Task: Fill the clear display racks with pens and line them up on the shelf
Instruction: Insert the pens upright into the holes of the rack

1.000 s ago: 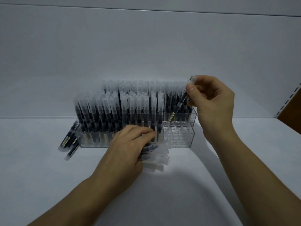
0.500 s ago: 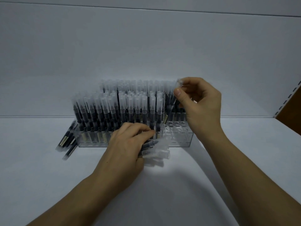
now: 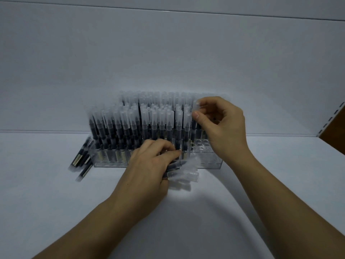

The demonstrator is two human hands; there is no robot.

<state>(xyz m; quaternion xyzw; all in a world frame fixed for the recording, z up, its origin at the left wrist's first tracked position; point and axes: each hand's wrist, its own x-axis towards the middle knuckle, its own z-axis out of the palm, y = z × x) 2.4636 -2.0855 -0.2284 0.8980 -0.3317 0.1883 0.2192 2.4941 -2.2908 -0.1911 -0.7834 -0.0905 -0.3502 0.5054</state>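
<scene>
Two clear racks stand on the white shelf. The front rack (image 3: 212, 162) is packed with upright black pens with frosted caps, and a few holes at its right end are bare. A second full rack (image 3: 168, 99) stands behind it. My right hand (image 3: 222, 124) pinches one pen (image 3: 196, 116) by its cap, upright, with its lower end down in the front rack beside the last filled row. Just in front of the rack, my left hand (image 3: 149, 169) grips a bundle of pens (image 3: 183, 171) with their caps pointing right.
Several loose pens (image 3: 82, 159) lie on the shelf (image 3: 56, 202) at the rack's left end. The shelf's white back wall (image 3: 168, 53) rises just behind the racks. A perforated upright and a brown panel (image 3: 334, 128) close the right side.
My right hand has swung the pen from tilted to upright and lowered it leftward into the front rack. My left hand has kept its bundle in place.
</scene>
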